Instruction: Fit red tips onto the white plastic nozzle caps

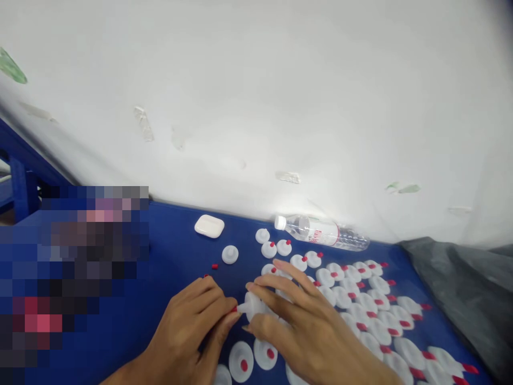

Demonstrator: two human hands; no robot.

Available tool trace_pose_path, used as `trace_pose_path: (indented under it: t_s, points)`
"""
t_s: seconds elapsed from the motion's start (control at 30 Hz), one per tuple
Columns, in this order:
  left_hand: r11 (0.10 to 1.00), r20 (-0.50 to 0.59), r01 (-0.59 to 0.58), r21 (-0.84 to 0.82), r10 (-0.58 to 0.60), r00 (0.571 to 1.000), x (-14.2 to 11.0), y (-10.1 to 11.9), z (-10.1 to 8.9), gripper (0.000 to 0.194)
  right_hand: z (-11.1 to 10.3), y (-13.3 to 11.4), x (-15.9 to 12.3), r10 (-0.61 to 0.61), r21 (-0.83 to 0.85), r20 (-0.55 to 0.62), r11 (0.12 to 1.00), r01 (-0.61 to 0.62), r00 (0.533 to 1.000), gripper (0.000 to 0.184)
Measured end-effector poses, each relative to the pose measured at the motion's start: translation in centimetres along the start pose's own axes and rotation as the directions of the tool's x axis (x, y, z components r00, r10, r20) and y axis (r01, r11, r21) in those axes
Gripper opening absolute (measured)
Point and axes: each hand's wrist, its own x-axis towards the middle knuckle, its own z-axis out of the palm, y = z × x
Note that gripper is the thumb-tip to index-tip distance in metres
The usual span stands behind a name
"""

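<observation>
Near the front middle of the blue table, my right hand [296, 315] holds a translucent white nozzle cap [251, 306] by its round base, spout pointing left. My left hand [196, 315] is closed in a pinch on a small red tip [233, 309], which meets the end of that spout. Two bare nozzle caps stand farther back, one of them a white nozzle cap [230, 254] near a loose red tip [215, 266]. Beneath and beside my right hand lie more white caps with red tips, such as a tipped nozzle cap [265, 354].
Rows of red-tipped caps [377, 305] cover the right side of the blue table [172, 224]. A plastic water bottle [324, 232] lies along the white wall [256, 107]. Left of it rests a white rounded case [209, 226]. Dark grey sheeting [460, 289] drapes the right edge. The left side is pixelated.
</observation>
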Motion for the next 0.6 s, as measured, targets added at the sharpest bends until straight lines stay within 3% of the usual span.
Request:
trace_pose_path:
  t_s: [0.1, 0.2, 0.27, 0.37, 0.5, 0.6]
  points:
    - [0.997, 0.002, -0.005, 0.075, 0.004, 1.0, 0.3, 0.3, 0.1, 0.023, -1.2, 1.2, 0.6, -0.012, -0.048, 0.024, 0.999, 0.013, 1.0, 0.028]
    - [0.989, 0.012, -0.012, 0.149, 0.01, 1.0, 0.4, 0.1, 0.5, 0.027, -4.0, 2.8, 0.5, 0.063, -0.106, 0.065, 0.993, -0.056, 0.996, 0.031]
    - [0.983, 0.009, -0.028, 0.183, 0.027, 1.0, 0.5, -0.2, 0.7, 0.032, -6.3, 3.8, -0.6, 0.109, -0.147, 0.08, 0.984, -0.097, 0.991, 0.022]
    - [0.971, -0.017, -0.071, 0.229, 0.077, 0.997, 0.7, -0.5, 0.8, 0.042, -8.5, 4.8, -3.9, 0.193, -0.176, 0.112, 0.969, -0.171, 0.975, 0.026]
    - [0.973, -0.04, -0.064, 0.221, 0.075, 0.996, 1.2, -0.6, 0.3, 0.042, -7.9, 5.2, -9.2, 0.262, -0.287, 0.16, 0.935, -0.209, 0.952, 0.027]
    - [0.976, -0.065, -0.03, 0.217, 0.046, 0.997, 1.8, -0.8, -0.7, 0.032, -6.3, 5.4, -10.8, 0.268, -0.352, 0.116, 0.911, -0.213, 0.956, 0.032]
